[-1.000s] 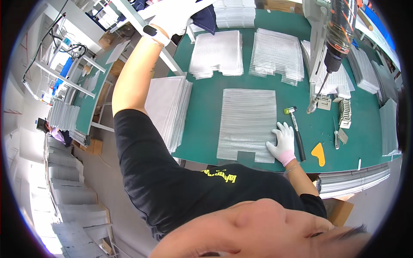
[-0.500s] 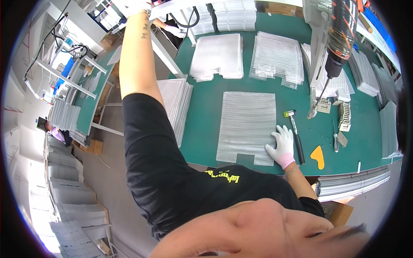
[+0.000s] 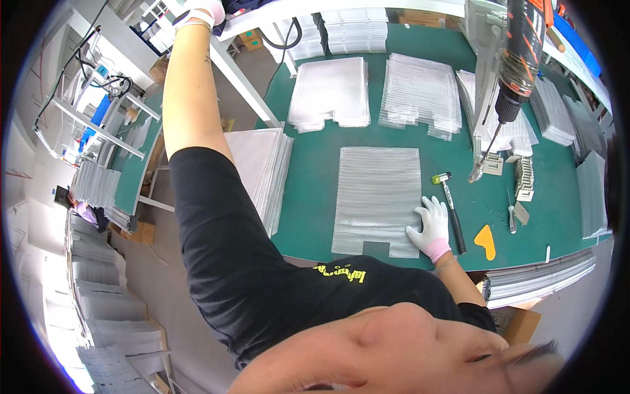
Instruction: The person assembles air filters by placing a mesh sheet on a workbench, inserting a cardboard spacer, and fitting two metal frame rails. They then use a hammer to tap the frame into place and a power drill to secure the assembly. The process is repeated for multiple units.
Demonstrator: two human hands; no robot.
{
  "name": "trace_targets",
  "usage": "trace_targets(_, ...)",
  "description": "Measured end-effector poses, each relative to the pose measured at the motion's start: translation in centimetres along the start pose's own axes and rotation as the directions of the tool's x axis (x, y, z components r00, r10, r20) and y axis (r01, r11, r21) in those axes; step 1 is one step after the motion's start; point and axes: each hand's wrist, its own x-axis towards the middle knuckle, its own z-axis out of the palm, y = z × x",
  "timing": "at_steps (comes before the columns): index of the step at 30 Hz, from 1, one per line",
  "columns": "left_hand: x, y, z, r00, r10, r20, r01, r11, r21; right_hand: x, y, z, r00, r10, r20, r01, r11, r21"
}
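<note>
My right hand (image 3: 432,226), in a white glove with a pink cuff, rests on the green table (image 3: 308,223) with fingers spread. Its fingertips are at the right edge of a silvery mesh sheet (image 3: 377,197), which has a notch in its near edge. Right beside the hand lies a mallet (image 3: 454,217) with a black handle and a green-tipped head. My left arm reaches far up and left; the gloved left hand (image 3: 209,9) is at the white overhead shelf (image 3: 282,13), next to dark blue cloth (image 3: 244,5). The picture's edge cuts off its fingers.
Mesh stacks (image 3: 329,92) (image 3: 420,95) lie behind, and a sheet pile (image 3: 259,171) stands at the left. A power drill (image 3: 522,59) hangs at the right above metal plates (image 3: 524,177), a screwdriver (image 3: 512,217) and a yellow scraper (image 3: 485,241). Another person (image 3: 85,209) is far left.
My left arm has swung a little to the left, its hand still at the shelf. Another person's gloved hand behind the table has gone out of sight. My right hand stays put.
</note>
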Motion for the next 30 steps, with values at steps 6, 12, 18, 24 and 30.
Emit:
trace_targets(6,-4.3,3.0,-3.5,0.998,-0.007,0.063,0.016,0.990,-0.142,-0.6,0.6,0.1,1.000,0.014,-0.018,-0.014,1.000,-0.027)
trace_targets(12,-10.7,5.4,-5.5,1.000,-0.015,0.004,0.015,0.990,-0.138,-1.1,0.7,-0.2,0.999,0.043,-0.016,-0.044,0.998,-0.042)
trace_targets(18,-13.2,0.2,1.4,0.837,0.018,-0.547,-0.113,0.984,-0.140,-0.3,0.4,0.2,1.000,-0.007,-0.010,0.007,0.999,-0.045)
trace_targets(24,-14.0,6.9,-9.8,0.728,-0.568,-0.384,-0.128,0.438,-0.890,-1.0,1.0,0.1,0.999,0.030,-0.025,-0.031,0.998,-0.060)
trace_targets(30,-18.4,12.7,-7.8,0.555,-0.251,-0.793,-0.398,0.757,-0.518,-0.6,0.5,0.1,0.999,-0.009,-0.033,0.008,1.000,-0.030)
